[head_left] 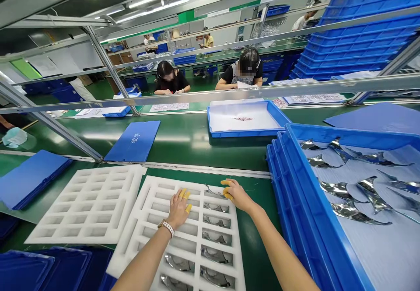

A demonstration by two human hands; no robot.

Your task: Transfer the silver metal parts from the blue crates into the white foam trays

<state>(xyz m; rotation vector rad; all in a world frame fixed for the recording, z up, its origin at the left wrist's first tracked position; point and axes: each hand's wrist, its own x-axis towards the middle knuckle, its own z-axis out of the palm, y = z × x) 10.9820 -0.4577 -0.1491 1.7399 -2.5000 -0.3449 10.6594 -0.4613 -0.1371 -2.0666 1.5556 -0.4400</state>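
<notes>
Two white foam trays lie side by side on a green conveyor belt. Seven curved chrome pieces sit in the cells of the right-hand tray. My left hand rests flat on that tray, fingers spread. My right hand, fingers drawn narrow, is just beside an eighth piece at the tray's far end; I cannot tell whether it grips it. Several more pieces lie in one blue bin on my right.
</notes>
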